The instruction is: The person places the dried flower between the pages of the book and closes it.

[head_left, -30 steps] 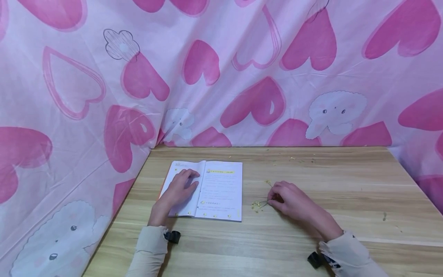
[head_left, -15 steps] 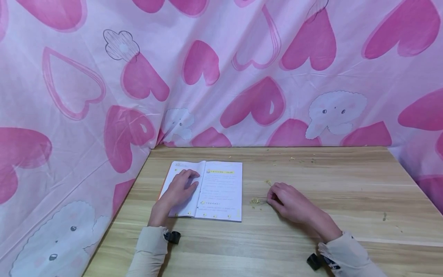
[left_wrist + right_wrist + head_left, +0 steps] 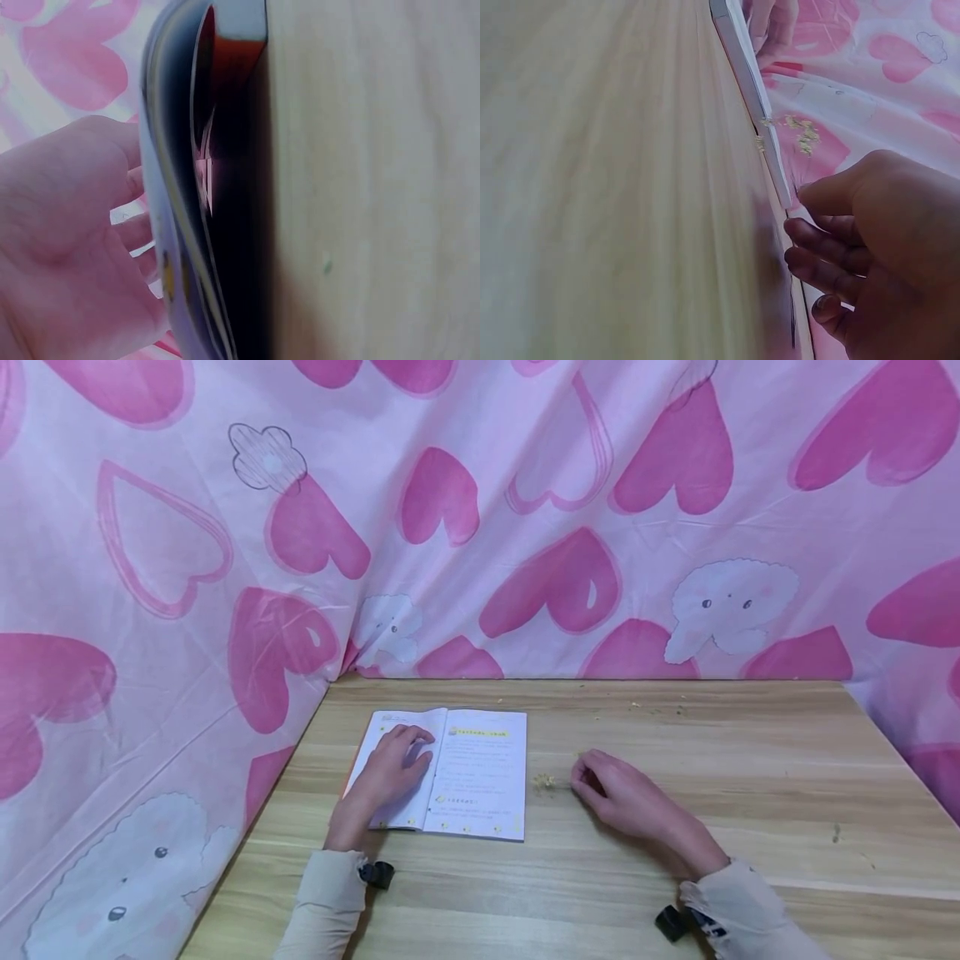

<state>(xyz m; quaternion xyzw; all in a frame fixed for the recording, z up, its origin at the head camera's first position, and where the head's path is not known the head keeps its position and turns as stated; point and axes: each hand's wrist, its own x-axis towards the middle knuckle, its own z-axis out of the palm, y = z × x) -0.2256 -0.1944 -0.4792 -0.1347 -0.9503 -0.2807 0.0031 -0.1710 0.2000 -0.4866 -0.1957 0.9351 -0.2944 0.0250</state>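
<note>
An open book (image 3: 480, 777) with printed pages lies on the wooden table. My left hand (image 3: 393, 766) rests on its left page with relaxed fingers; in the left wrist view the book's edge hides the fingertips. My right hand (image 3: 618, 789), to the right of the book, pinches the thin stem of a small dried yellow flower sprig (image 3: 804, 135) between thumb and forefinger. The flower head (image 3: 543, 782) points left, near the book's right edge and just above the table. In the right wrist view the other fingers are loosely curled.
Small dried plant bits (image 3: 636, 705) are scattered near the table's back edge, and a dark speck (image 3: 836, 833) shows on the right. A pink curtain with hearts (image 3: 438, 497) hangs behind and to the left of the wooden table (image 3: 525, 902).
My right hand has moved slightly left and up, bringing the flower sprig off its earlier spot and closer to the book. The left hand stays on the page.
</note>
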